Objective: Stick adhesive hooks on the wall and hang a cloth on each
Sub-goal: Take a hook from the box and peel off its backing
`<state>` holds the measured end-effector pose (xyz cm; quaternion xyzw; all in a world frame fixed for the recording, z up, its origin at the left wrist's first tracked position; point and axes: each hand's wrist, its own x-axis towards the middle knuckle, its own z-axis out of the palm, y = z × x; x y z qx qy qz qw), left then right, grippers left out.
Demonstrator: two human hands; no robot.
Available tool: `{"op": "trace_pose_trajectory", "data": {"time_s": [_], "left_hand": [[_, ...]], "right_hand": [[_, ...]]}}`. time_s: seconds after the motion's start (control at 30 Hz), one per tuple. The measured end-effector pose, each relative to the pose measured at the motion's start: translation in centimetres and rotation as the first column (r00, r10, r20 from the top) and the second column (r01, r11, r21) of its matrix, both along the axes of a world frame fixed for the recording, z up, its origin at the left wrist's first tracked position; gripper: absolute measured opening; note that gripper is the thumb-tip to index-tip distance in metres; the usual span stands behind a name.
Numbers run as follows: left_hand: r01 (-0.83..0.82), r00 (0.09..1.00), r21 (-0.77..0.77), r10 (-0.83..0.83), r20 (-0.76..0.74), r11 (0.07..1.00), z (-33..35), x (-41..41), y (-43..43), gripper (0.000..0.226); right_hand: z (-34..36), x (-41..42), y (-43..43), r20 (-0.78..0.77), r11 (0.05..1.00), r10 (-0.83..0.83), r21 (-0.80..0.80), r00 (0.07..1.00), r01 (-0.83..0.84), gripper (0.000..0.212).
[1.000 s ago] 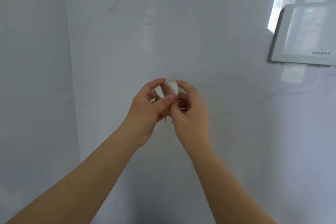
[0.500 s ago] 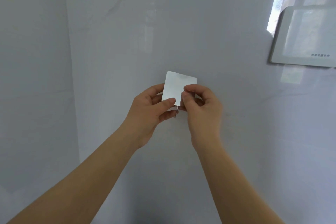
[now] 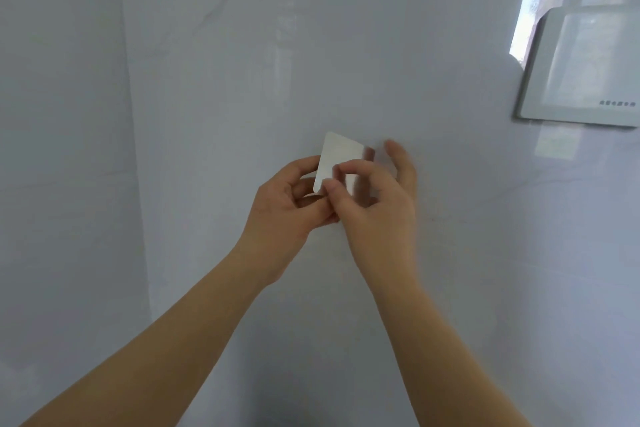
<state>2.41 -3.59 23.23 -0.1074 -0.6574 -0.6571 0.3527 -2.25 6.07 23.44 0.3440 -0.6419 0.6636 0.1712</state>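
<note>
Both hands meet in front of a glossy pale wall (image 3: 346, 45), holding a small white square hook pad (image 3: 341, 152) tilted w/ one corner up. Most of the pad's lower part is hidden behind the fingers, and no hook prong can be made out; whether the backing is partly peeled is unclear. The left hand (image 3: 287, 208) grips the pad's lower left corner between thumb and curled fingers. The right hand (image 3: 377, 211) pinches the pad's near face w/ thumb and forefinger, its other fingers spread and slightly blurred. The pad looks close to the wall, but contact can't be judged. At upper right a white wall panel (image 3: 581, 69) is cut off by the frame edge; its small print is unreadable. Forearms run off the bottom.
</note>
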Motion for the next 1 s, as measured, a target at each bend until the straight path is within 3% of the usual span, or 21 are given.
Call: {"op": "trace_pose_trajectory", "data": {"time_s": [0.2, 0.47, 0.6, 0.8, 1.0], "left_hand": [[-0.094, 0.995, -0.145, 0.097, 0.014, 0.985, -0.2, 0.2, -0.4, 0.053], [-0.007, 1.000, -0.057, 0.008, 0.009, 0.998, 0.0, 0.2, -0.6, 0.046], [0.068, 0.997, 0.070, -0.071, 0.037, 0.995, 0.1, 0.1, -0.7, 0.038], [0.112, 0.991, 0.190, -0.124, 0.050, 0.975, 0.2, -0.1, -0.6, 0.030], [0.118, 0.991, 0.208, -0.127, 0.034, 0.971, 0.5, -0.2, -0.7, 0.030]], "right_hand": [[0.2, -0.3, 0.1, -0.061, 0.990, 0.045, 0.133, 0.997, -0.037, 0.030], [0.4, -0.5, 0.0, 0.057, 0.969, 0.247, -0.007, 0.967, -0.247, 0.030], [0.2, -0.6, -0.1, 0.095, 0.957, 0.289, -0.050, 0.953, -0.286, 0.030], [0.0, -0.5, -0.3, 0.045, 0.983, 0.184, 0.018, 0.982, -0.185, 0.025], [-0.6, -0.9, -0.7, -0.215, 0.976, -0.144, 0.129, 0.966, 0.174, 0.004]]}}
